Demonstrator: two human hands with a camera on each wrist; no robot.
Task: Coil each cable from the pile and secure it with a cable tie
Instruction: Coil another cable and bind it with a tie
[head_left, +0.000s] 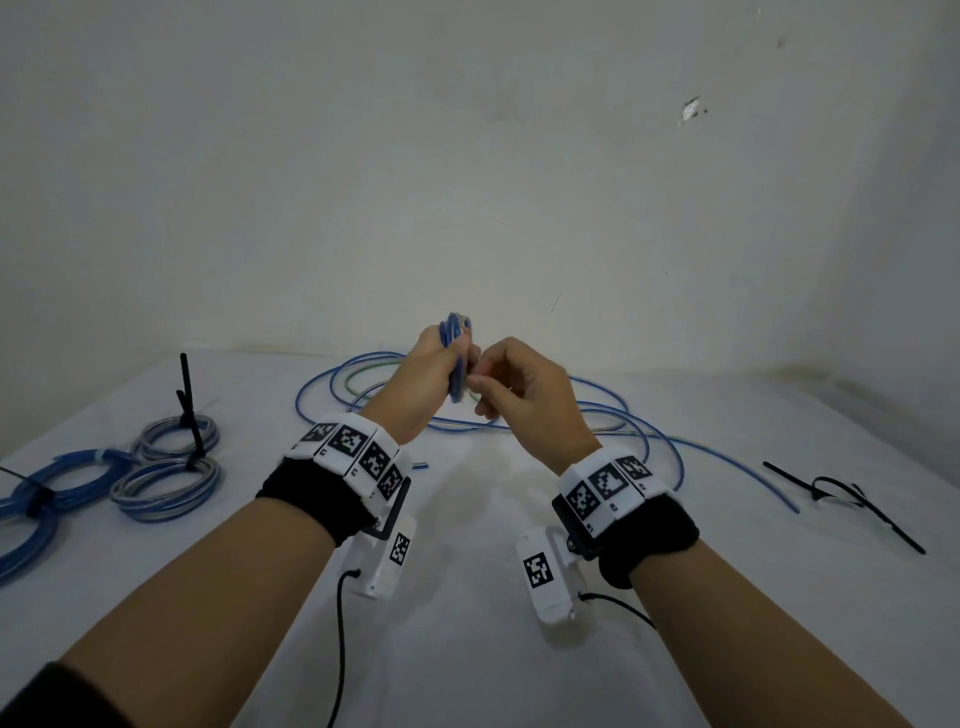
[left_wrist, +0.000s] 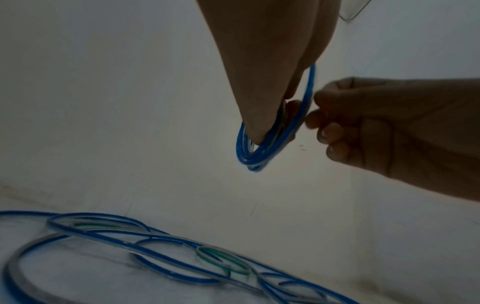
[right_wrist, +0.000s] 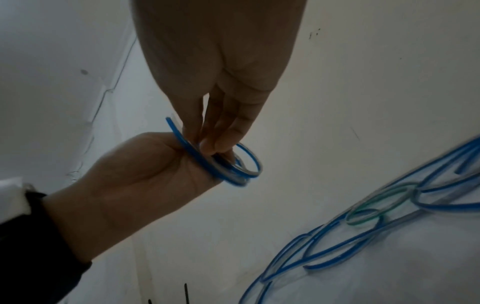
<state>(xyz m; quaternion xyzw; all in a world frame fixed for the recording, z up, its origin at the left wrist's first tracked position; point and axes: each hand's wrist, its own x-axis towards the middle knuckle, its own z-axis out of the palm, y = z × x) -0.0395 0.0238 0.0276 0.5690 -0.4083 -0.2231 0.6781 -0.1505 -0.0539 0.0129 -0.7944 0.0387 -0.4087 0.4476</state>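
At the far left of the table (head_left: 467, 649) lay a tied blue coil (head_left: 47, 499), bound by a black tie. Just right of it sat two more tied coils of blue and grey cable: the farther one (head_left: 174, 439) and the nearer one (head_left: 166, 488), touching each other, each with a black tie whose long tail stood upright.

Toward the middle, the left hand (head_left: 421, 384) was raised above the table, its fingers curled round a small blue coil (head_left: 456, 358) that stood on edge. In the left wrist view the coil (left_wrist: 262, 152) hung from the fingers of that hand as several stacked loops. The right hand (head_left: 524, 395) met it just to the right, thumb and fingertips pinching the coil's near edge; the right wrist view showed one free cable end poking out past the fingers (right_wrist: 215, 144) at the coil's (right_wrist: 233, 170) left side, the other loops bunched together.

Behind and beneath both hands, the pile of loose cables (head_left: 597, 415) sprawled across the far part of the table, mostly blue strands with one green strand (head_left: 374, 371) among them, and trailed off to the right.

At the near right, well apart from the pile, a few loose black cable ties (head_left: 841, 493) lay crossed over one another on the table.
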